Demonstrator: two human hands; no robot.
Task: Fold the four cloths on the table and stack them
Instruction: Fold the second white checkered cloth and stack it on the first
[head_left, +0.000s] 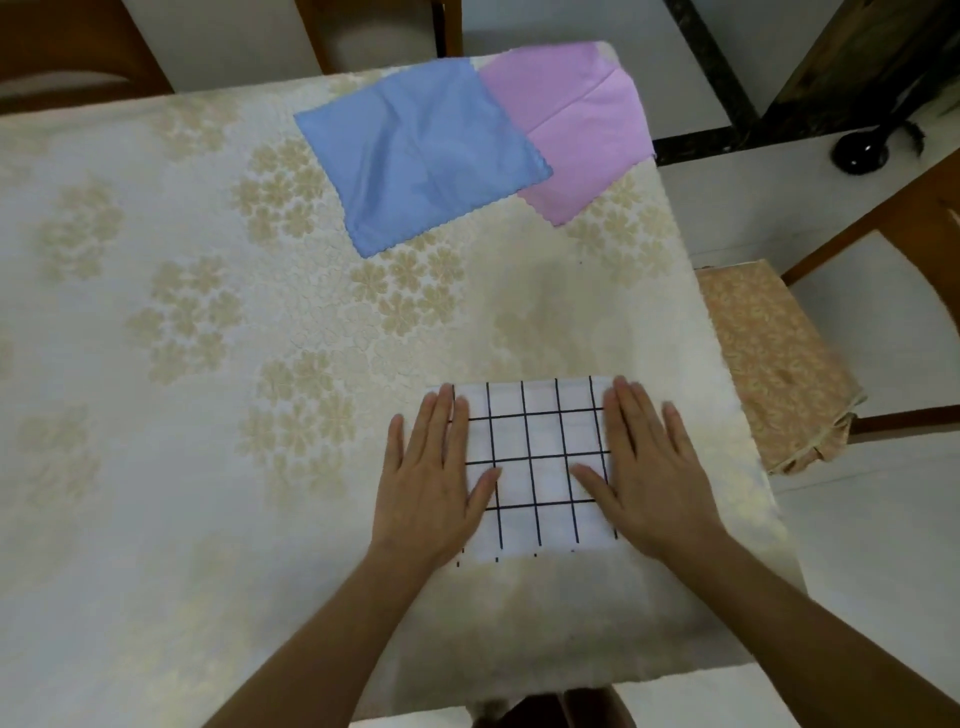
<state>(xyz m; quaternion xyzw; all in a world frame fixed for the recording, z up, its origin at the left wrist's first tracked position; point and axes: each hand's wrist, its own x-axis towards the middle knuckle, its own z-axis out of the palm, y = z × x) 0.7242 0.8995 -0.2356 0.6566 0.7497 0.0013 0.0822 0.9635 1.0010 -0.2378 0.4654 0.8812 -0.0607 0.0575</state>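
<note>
Both hands flat, fingers straight: left hand (434, 483), right hand (652, 478) press white black-grid folded cloth (535, 467) near tabletop (156, 364) edge. Blue cloth (415, 156) overlaps pink cloth (576, 124) far side, unfolded. Cream floral tablecloth.

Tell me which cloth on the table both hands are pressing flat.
The white cloth with the black grid, nearest the person. The left hand and right hand lie flat on its sides. The blue cloth and pink cloth lie untouched at the far end.
</note>
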